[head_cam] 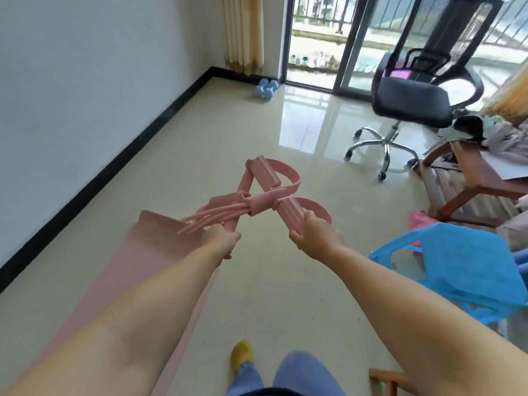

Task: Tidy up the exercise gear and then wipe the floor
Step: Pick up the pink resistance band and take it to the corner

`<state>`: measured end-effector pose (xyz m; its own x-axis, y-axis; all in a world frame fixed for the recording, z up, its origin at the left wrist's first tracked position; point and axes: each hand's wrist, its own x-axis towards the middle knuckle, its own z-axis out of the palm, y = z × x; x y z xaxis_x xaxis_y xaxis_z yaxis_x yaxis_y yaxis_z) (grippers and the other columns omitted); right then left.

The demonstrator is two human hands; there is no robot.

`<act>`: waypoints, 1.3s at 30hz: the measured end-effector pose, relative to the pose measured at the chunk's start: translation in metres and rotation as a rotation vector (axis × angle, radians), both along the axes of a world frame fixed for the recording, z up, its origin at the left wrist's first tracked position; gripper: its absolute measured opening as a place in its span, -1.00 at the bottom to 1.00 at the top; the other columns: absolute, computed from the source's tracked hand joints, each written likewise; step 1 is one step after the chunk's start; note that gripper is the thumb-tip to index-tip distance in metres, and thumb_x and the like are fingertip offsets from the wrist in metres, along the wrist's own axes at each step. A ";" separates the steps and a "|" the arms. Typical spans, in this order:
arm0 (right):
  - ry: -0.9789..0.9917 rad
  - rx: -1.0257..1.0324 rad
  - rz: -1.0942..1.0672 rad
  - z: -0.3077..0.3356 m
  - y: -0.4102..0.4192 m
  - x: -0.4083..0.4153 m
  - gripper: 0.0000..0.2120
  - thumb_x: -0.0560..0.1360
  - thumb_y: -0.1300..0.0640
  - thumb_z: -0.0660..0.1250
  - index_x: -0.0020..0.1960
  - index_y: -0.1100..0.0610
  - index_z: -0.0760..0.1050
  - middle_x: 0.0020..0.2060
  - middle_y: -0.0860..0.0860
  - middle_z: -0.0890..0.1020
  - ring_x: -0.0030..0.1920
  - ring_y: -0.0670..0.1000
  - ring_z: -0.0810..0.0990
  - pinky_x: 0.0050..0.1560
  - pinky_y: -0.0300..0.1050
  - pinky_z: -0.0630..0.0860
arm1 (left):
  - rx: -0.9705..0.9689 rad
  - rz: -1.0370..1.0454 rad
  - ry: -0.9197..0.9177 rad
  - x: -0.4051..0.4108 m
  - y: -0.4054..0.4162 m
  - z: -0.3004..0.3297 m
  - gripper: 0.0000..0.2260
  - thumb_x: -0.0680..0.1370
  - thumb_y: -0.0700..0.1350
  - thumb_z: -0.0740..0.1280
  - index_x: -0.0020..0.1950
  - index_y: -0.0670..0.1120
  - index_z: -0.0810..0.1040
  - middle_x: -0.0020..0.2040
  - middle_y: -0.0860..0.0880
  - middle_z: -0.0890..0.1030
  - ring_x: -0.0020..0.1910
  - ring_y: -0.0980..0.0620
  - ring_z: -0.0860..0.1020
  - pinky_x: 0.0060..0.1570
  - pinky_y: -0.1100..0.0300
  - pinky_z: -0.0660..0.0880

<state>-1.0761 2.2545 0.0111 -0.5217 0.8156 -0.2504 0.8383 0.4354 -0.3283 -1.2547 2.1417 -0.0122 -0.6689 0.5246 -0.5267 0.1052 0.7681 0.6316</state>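
Glossy cream floor tiles (257,281) fill the room, and at mid-frame a pink pedal puller (257,201) is held up in the air. Its ribbed foam bars cross in an X, with curved foot straps behind and rubber tubes bunched at the middle. The left hand (221,241) is clenched around one bar's lower end; the right hand (317,238) grips a foam pedal tightly. Below left lies a pink mat (137,264). Light blue dumbbells (265,88) sit by the far wall, a blue plastic chair (463,267) at right.

Mat (148,252) left, stool (463,270) right
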 end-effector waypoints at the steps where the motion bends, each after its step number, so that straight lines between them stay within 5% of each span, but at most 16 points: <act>1: 0.008 -0.002 -0.023 0.001 0.020 -0.008 -0.61 0.51 -0.06 0.21 0.26 0.10 0.30 -0.03 0.00 0.56 -0.14 0.08 0.49 -0.19 -0.11 0.33 | -0.020 -0.031 0.016 -0.010 0.024 0.004 -0.76 0.52 -0.10 0.27 0.11 -0.20 0.41 -0.22 -0.06 0.49 -0.36 -0.01 0.51 -0.30 0.17 0.50; 8: 0.008 0.012 -0.062 -0.010 0.188 -0.065 -0.57 0.51 -0.07 0.21 0.30 0.10 0.28 0.06 0.02 0.60 0.04 0.13 0.57 -0.14 -0.09 0.32 | -0.018 -0.050 -0.011 -0.070 0.198 -0.005 -0.65 0.48 -0.09 0.27 0.21 -0.23 0.42 -0.22 -0.07 0.52 -0.36 -0.01 0.54 -0.03 -0.05 0.61; 13: 0.021 0.008 0.008 -0.007 0.329 -0.123 -0.60 0.50 -0.05 0.21 0.27 0.10 0.29 0.01 0.01 0.61 -0.10 0.07 0.52 -0.18 -0.11 0.33 | 0.015 0.033 -0.010 -0.120 0.327 -0.001 -0.68 0.49 -0.10 0.26 0.19 -0.22 0.44 -0.21 -0.07 0.52 -0.35 -0.01 0.54 -0.01 -0.05 0.60; 29: 0.000 -0.039 0.147 -0.010 0.664 -0.400 -0.65 0.47 -0.08 0.21 0.16 0.08 0.30 -0.14 -0.02 0.63 -0.15 0.06 0.55 -0.27 -0.12 0.34 | -0.014 0.129 0.029 -0.381 0.637 -0.001 -0.72 0.45 -0.13 0.25 0.13 -0.21 0.47 -0.19 -0.13 0.56 -0.35 -0.06 0.55 -0.03 -0.11 0.61; 35: 0.012 -0.084 0.032 0.000 0.780 -0.507 -0.68 0.44 -0.09 0.20 0.08 0.09 0.29 -0.17 -0.01 0.65 -0.14 0.08 0.60 -0.25 -0.10 0.38 | -0.031 0.032 0.052 -0.505 0.767 0.026 -0.83 0.48 -0.15 0.25 -0.01 -0.23 0.48 -0.25 -0.10 0.52 -0.39 -0.05 0.53 -0.13 0.08 0.59; 39: 0.010 -0.106 -0.006 -0.010 0.862 -0.566 -0.68 0.45 -0.09 0.20 0.08 0.08 0.28 -0.16 -0.01 0.66 -0.14 0.07 0.61 -0.28 -0.11 0.37 | -0.028 -0.023 0.039 -0.565 0.854 0.026 -0.73 0.49 -0.11 0.24 0.16 -0.15 0.47 -0.19 -0.10 0.54 -0.39 -0.03 0.53 -0.26 0.15 0.55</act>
<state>-1.6418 3.1163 0.0015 -0.5194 0.7881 -0.3305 0.8374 0.3923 -0.3806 -1.8201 2.9955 0.0135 -0.6771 0.5255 -0.5151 0.1471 0.7825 0.6050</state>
